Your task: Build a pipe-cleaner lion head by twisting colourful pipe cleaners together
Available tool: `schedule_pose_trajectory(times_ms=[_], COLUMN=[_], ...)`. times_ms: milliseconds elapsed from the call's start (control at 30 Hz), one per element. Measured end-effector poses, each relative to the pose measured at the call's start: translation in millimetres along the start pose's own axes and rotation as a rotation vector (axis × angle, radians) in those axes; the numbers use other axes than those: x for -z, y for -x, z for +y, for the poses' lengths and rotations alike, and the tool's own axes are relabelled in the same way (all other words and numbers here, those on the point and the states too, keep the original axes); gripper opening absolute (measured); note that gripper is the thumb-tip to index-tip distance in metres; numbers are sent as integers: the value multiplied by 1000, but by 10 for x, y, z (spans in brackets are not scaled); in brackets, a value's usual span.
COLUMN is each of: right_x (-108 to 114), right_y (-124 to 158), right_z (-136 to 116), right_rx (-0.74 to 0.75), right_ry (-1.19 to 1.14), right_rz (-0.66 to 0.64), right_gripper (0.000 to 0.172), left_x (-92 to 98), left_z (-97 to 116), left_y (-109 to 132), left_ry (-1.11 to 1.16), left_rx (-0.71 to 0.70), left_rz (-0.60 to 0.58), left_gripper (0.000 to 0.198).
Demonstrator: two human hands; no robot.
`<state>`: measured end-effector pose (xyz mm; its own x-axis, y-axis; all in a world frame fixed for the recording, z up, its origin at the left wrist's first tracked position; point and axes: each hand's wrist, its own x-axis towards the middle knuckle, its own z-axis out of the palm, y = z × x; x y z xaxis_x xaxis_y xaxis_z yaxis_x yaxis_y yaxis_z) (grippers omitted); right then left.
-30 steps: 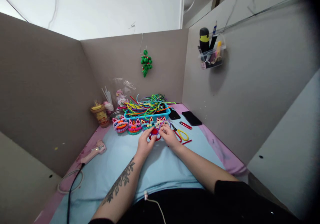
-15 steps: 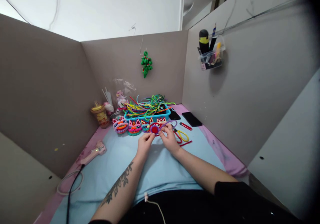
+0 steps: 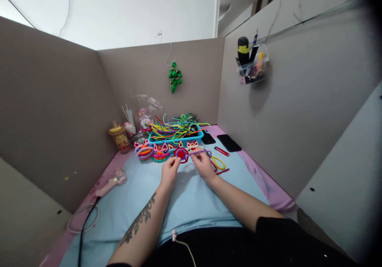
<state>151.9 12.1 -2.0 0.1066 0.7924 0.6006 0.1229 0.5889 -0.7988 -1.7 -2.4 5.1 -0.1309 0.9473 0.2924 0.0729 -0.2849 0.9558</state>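
Both hands are raised a little over the light blue mat [image 3: 191, 199]. My left hand [image 3: 169, 169] pinches the lower edge of a red coiled pipe-cleaner disc [image 3: 181, 154] with a purple rim. A purple pipe cleaner [image 3: 200, 152] runs from that disc to the right, and my right hand [image 3: 202, 163] pinches it with its fingers closed. Just behind the hands stands a row of finished fuzzy cat-eared faces [image 3: 160, 151]. Behind those sits a blue tray [image 3: 179, 138] heaped with several coloured pipe cleaners.
Yellow-handled scissors [image 3: 219, 163] and red pipe-cleaner pieces lie right of my right hand. Two dark phones [image 3: 228, 142] rest near the right partition. A pink glue gun [image 3: 111, 182] with a black cord lies at the left. A jar [image 3: 119, 137] stands in the back left corner.
The disc has been lifted off the mat and turned face-on. My hands have drawn slightly apart, and the purple pipe cleaner now stretches out to the right.
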Motion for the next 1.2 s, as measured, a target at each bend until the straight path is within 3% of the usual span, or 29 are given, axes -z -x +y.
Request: schedule_pose_trajectory(times_ms=[267, 467, 800, 1000, 1200], right_x=[72, 58, -5, -24, -37], right_y=[-79, -90, -79, -90, -73], right_z=[32, 152, 246, 261, 148], right_rx=[-39, -214, -349, -269, -180], right_ry=[-5, -125, -348, -346, -213], right_rz=[-135, -191, -181, -101, -97], right_gripper=[26, 34, 43, 36, 31], left_x=[12, 12, 4, -20, -47], left_z=[7, 35, 79, 136, 79], left_y=[-9, -6, 11, 31, 31], left_ry=[-86, -80, -9, 46, 234], left_rx=[-49, 0, 18, 121, 323], left_rz=[-148, -184, -174, -160, -182], left_gripper=[31, 32, 29, 35, 47])
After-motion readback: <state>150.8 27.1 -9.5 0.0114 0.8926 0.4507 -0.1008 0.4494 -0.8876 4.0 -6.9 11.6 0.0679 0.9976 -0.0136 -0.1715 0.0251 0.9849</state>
